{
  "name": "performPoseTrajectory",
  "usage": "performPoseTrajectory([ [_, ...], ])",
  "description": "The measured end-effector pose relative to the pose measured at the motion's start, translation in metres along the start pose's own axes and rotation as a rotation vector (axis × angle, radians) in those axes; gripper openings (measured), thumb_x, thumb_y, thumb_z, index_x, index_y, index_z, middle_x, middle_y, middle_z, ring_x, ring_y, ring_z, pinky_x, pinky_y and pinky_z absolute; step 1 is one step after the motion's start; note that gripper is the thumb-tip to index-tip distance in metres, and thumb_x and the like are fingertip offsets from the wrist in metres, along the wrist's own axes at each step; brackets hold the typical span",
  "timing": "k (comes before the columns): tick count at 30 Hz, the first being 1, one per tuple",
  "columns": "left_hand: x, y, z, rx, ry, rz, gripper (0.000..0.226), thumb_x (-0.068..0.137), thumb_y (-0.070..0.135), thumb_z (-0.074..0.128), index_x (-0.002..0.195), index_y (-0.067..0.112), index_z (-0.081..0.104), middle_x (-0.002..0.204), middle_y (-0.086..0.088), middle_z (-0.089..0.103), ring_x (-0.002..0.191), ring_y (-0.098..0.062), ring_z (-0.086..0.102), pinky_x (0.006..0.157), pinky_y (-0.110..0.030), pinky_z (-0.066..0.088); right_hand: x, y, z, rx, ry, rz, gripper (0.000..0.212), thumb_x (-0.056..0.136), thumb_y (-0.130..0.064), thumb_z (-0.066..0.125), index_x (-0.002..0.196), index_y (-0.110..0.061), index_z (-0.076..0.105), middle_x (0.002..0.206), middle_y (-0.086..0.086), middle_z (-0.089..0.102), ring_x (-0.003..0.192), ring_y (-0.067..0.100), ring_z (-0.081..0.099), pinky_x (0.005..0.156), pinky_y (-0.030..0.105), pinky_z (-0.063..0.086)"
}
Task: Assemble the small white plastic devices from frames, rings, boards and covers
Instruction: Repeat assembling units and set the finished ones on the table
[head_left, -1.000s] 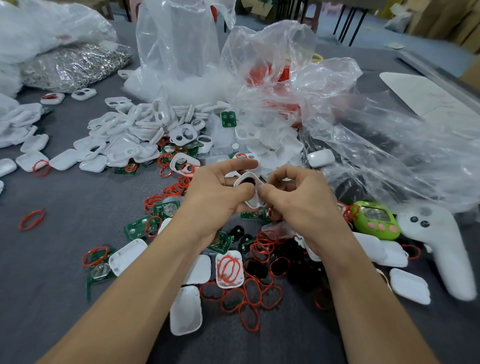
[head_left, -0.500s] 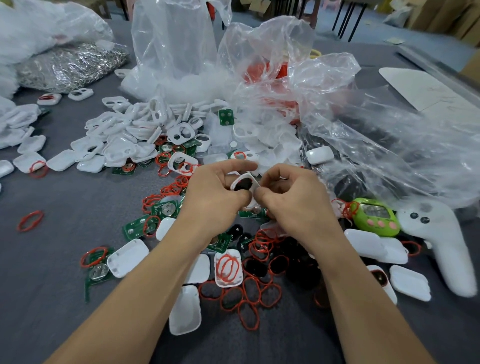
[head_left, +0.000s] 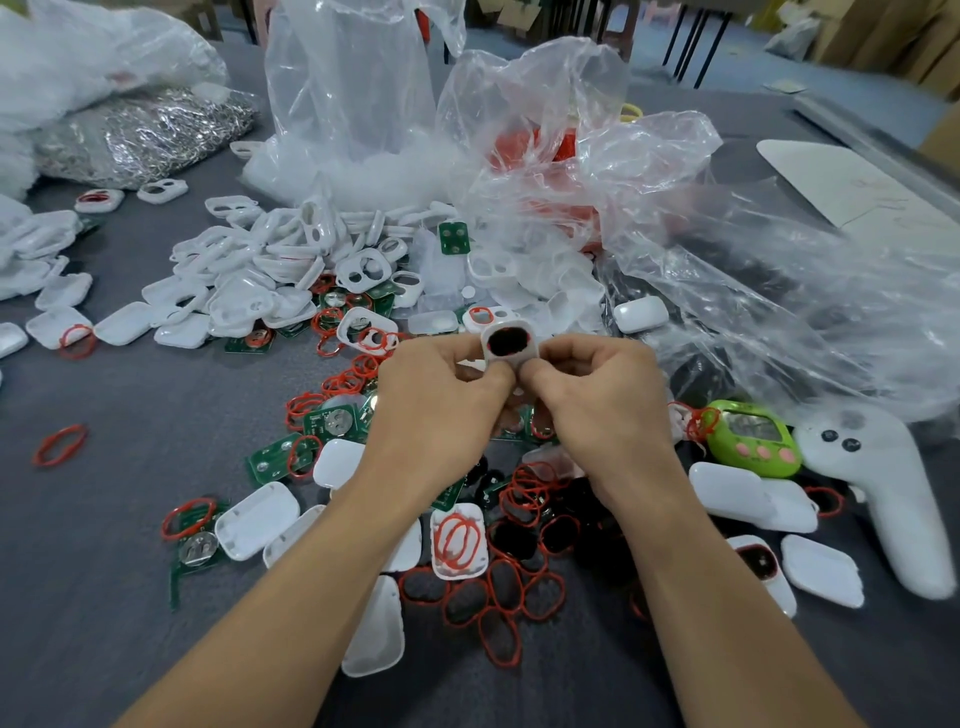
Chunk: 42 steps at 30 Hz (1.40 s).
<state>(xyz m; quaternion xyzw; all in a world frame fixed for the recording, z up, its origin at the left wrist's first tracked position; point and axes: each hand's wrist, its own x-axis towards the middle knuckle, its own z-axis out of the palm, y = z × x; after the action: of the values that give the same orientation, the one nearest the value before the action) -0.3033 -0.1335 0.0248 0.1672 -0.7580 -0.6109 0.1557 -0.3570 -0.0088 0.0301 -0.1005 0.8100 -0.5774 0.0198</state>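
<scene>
Two hands pinch the white frame (head_left: 509, 326): my left hand (head_left: 441, 400) and right hand (head_left: 597, 405), thumbs curled on it. I think the red ring (head_left: 527, 339) must be pressed evenly around the window.

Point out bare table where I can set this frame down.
Bare grey table lies at the near left, between the lone red ring and the green boards. Crowded: the red ring heap and the frame pile.

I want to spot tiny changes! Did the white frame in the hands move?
Yes. The white frame rose a little, nearer the level of the closed white case, which stayed put.
</scene>
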Motion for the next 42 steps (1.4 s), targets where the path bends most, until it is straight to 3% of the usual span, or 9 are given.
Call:
performPoseTrajectory([
  [8, -0.001, 0.002, -0.002, -0.018, 0.005, 0.003, 0.028, 0.093, 0.010, 0.068, 0.073, 0.026, 0.080, 0.057, -0.007, 0.071, 0.046, -0.022, 0.067, 0.049, -0.036, 0.059, -0.001, -0.001, -0.002, -0.042, -0.085, -0.024, 0.015, 0.084, -0.023, 0.076, 0.069, -0.020, 0.078, 0.058, -0.003, 0.070, 0.050, 0.011, 0.060, 0.054, 0.033, 0.051],
  [13, -0.002, 0.003, -0.002, -0.023, -0.024, 0.065, 0.026, 0.092, 0.029, 0.065, 0.071, 0.022, 0.078, 0.056, -0.009, 0.069, 0.049, -0.029, 0.068, 0.053, -0.049, 0.058, 0.000, -0.002, -0.006, -0.053, -0.101, -0.049, 0.018, 0.083, -0.020, 0.075, 0.066, -0.015, 0.075, 0.056, 0.005, 0.067, 0.050, 0.012, 0.052, 0.052, 0.031, 0.044],
  [16, 0.000, 0.002, -0.001, 0.002, 0.032, 0.106, 0.024, 0.095, 0.028, 0.065, 0.077, 0.028, 0.080, 0.053, -0.013, 0.065, 0.044, -0.029, 0.064, 0.041, -0.036, 0.053, -0.002, -0.006, -0.007, 0.005, -0.193, -0.011, 0.016, 0.079, -0.013, 0.073, 0.064, -0.014, 0.074, 0.052, 0.002, 0.063, 0.048, 0.011, 0.052, 0.050, 0.029, 0.042],
  [21, 0.003, 0.001, -0.004, -0.133, 0.032, 0.096, 0.023, 0.092, 0.016, 0.067, 0.072, 0.013, 0.080, 0.046, -0.016, 0.057, 0.033, -0.021, 0.049, 0.038, -0.023, 0.038, -0.002, -0.010, -0.007, 0.200, -0.343, 0.122, 0.027, 0.080, -0.004, 0.072, 0.056, -0.015, 0.071, 0.049, 0.003, 0.056, 0.044, 0.012, 0.045, 0.041, 0.021, 0.035],
  [26, 0.000, 0.003, -0.004, -0.348, -0.059, 0.064, 0.052, 0.088, 0.034, 0.048, 0.076, -0.012, 0.069, 0.043, -0.021, 0.051, 0.035, -0.029, 0.044, 0.041, -0.024, 0.033, -0.002, -0.013, -0.011, 0.331, -0.407, 0.124, 0.012, 0.069, -0.009, 0.074, 0.058, -0.013, 0.071, 0.052, 0.010, 0.056, 0.041, 0.010, 0.043, 0.039, 0.018, 0.032],
  [31, 0.001, 0.004, -0.008, -0.402, -0.070, 0.010, 0.048, 0.082, 0.031, 0.037, 0.085, 0.012, 0.081, 0.043, -0.013, 0.051, 0.035, -0.025, 0.041, 0.039, -0.023, 0.032, -0.001, -0.012, -0.014, 0.356, -0.400, 0.116, 0.008, 0.066, -0.013, 0.075, 0.059, -0.013, 0.072, 0.050, 0.009, 0.055, 0.042, 0.014, 0.041, 0.040, 0.019, 0.033],
  [34, 0.001, 0.004, -0.008, -0.414, -0.083, 0.025, 0.049, 0.084, 0.029, 0.036, 0.089, 0.012, 0.082, 0.043, -0.013, 0.049, 0.036, -0.023, 0.039, 0.039, -0.021, 0.033, -0.002, -0.012, -0.014, 0.363, -0.400, 0.106, 0.011, 0.067, -0.013, 0.075, 0.057, -0.015, 0.070, 0.048, 0.008, 0.054, 0.044, 0.017, 0.038, 0.041, 0.020, 0.031],
  [37, 0.001, 0.006, -0.009, -0.397, -0.097, 0.073, 0.047, 0.076, 0.029, 0.046, 0.086, -0.007, 0.074, 0.042, -0.015, 0.047, 0.036, -0.024, 0.036, 0.039, -0.019, 0.031, -0.002, -0.012, -0.015, 0.351, -0.397, 0.096, 0.014, 0.068, -0.014, 0.073, 0.055, -0.016, 0.067, 0.048, 0.007, 0.053, 0.046, 0.019, 0.037, 0.041, 0.021, 0.030],
  [42, -0.003, 0.007, -0.009, -0.279, -0.151, 0.133, 0.027, 0.075, 0.015, 0.063, 0.094, 0.014, 0.082, 0.048, -0.011, 0.050, 0.042, -0.020, 0.042, 0.041, -0.021, 0.029, -0.004, -0.015, -0.014, 0.321, -0.337, 0.083, 0.020, 0.074, -0.021, 0.074, 0.056, -0.017, 0.066, 0.047, 0.002, 0.052, 0.040, 0.010, 0.040, 0.040, 0.019, 0.030],
])
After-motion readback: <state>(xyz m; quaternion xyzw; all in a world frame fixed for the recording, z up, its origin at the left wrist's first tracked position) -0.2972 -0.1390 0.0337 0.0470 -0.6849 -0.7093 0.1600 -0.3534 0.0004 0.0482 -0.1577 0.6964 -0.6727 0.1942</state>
